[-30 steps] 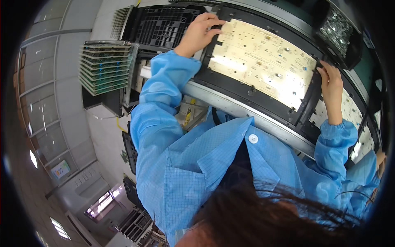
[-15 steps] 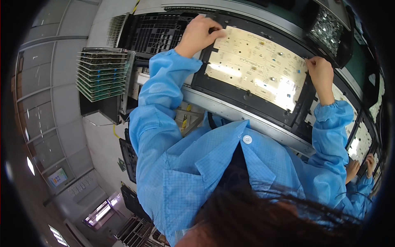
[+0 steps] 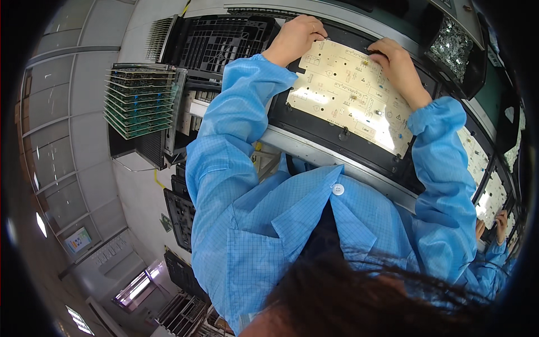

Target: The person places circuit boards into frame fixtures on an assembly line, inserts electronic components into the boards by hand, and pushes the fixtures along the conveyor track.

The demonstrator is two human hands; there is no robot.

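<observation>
A cream-coloured circuit board (image 3: 337,92) with small parts and printed markings lies in a black carrier frame (image 3: 314,124) in front of me. At the board's far left corner is my left hand (image 3: 297,39), its fingers closed near a small dark piece on the frame. My right hand (image 3: 397,72) reaches over the board's right part, with bent fingers closed at the far edge. What the fingertips of either hand grip, if anything, is too small or hidden to name.
A rack of stacked green boards (image 3: 139,101) stands at the left, and black trays (image 3: 222,48) lie beyond it. A black bin (image 3: 452,48) of small shiny parts sits at the far right. Further along the line, another person's hand (image 3: 501,224) is over more boards.
My right hand has moved left from the board's right corner to its far edge. My left hand has shifted slightly right and farther away. The board and frame have shifted slightly right.
</observation>
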